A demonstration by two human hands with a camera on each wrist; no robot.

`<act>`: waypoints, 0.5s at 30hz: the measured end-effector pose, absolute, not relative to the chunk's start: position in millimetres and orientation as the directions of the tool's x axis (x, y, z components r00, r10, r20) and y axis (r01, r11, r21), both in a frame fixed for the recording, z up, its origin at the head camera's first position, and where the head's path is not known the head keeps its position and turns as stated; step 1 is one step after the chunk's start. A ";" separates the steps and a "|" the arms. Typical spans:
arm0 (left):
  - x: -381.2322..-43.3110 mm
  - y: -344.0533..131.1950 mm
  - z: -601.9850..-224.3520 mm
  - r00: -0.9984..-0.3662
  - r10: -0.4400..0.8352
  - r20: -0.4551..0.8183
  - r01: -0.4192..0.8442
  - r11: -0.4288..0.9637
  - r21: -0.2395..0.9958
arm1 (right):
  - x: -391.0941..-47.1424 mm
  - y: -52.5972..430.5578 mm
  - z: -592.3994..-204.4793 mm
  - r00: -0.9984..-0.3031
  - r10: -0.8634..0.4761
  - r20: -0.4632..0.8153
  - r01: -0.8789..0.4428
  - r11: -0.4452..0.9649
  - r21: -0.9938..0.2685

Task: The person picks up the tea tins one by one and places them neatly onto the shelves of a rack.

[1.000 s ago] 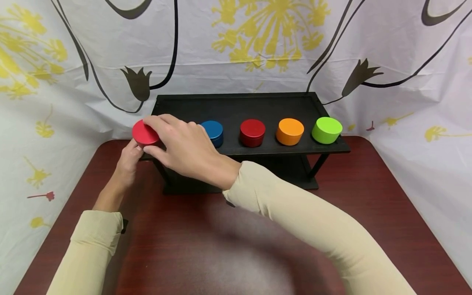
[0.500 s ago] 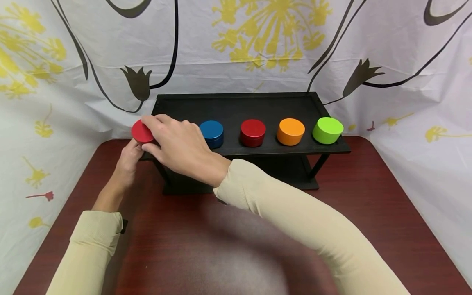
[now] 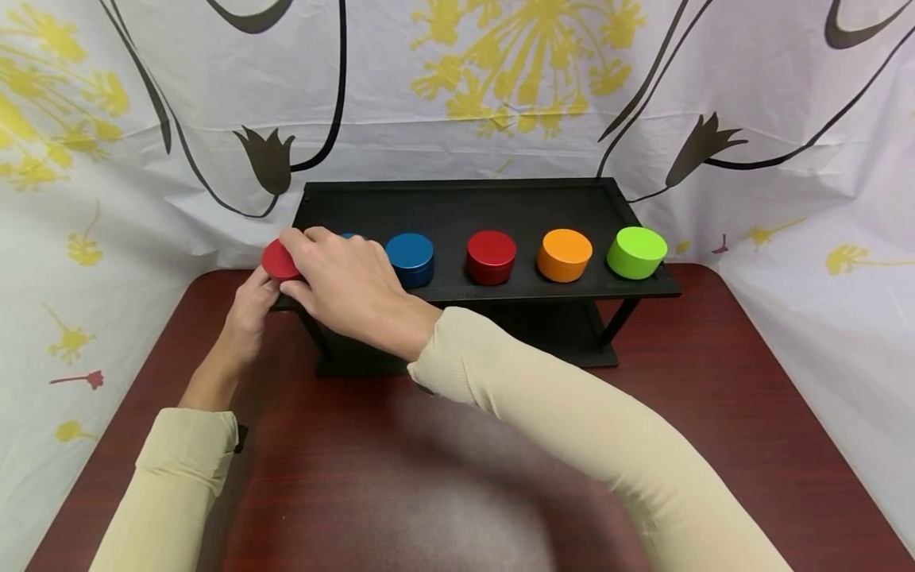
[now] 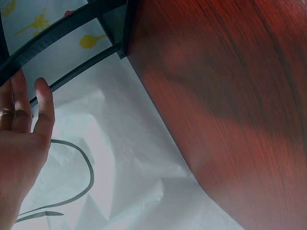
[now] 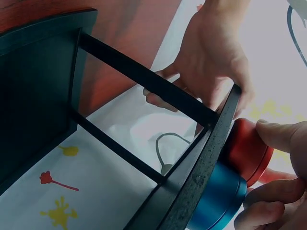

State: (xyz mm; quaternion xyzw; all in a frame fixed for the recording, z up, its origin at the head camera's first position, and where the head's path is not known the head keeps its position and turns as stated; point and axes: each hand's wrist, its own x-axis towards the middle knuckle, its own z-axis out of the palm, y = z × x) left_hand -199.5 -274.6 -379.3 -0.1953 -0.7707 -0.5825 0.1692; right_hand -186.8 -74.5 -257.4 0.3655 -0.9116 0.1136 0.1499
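Observation:
A black two-tier shelf (image 3: pixel 457 206) stands on the table. My right hand (image 3: pixel 350 282) grips a round red tin (image 3: pixel 279 260) at its front left corner, thumb near me and fingers over the far side. In the right wrist view the red tin (image 5: pixel 247 151) sits against a blue tin (image 5: pixel 220 196). Only a sliver of that blue tin (image 3: pixel 348 235) shows past my knuckles in the head view. My left hand (image 3: pixel 246 318) holds the shelf's left edge just below the red tin; its fingers (image 4: pixel 44 103) reach under the top board.
Along the shelf's front edge stand another blue tin (image 3: pixel 411 260), a dark red tin (image 3: pixel 490 258), an orange tin (image 3: pixel 565 256) and a lime green tin (image 3: pixel 636 253). A patterned white cloth (image 3: pixel 457 151) hangs around the reddish-brown table (image 3: pixel 357 477).
The red tin and my right hand shifted slightly left, then slightly right again. A sliver of the second blue tin has come into sight behind the hand. My left hand has stayed put.

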 end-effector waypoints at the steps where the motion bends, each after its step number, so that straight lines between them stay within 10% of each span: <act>1: -199.7 -274.0 -378.9 -0.866 0.105 0.489 0.499 0.237 0.833 | -186.9 -74.5 -257.6 -0.688 -0.633 0.355 -0.700 0.708 -0.094; 15: -202.0 -271.3 -376.4 -0.831 0.160 0.532 0.555 0.196 0.808 | -186.4 -75.7 -260.3 -0.706 -0.623 0.337 -0.684 0.724 -0.093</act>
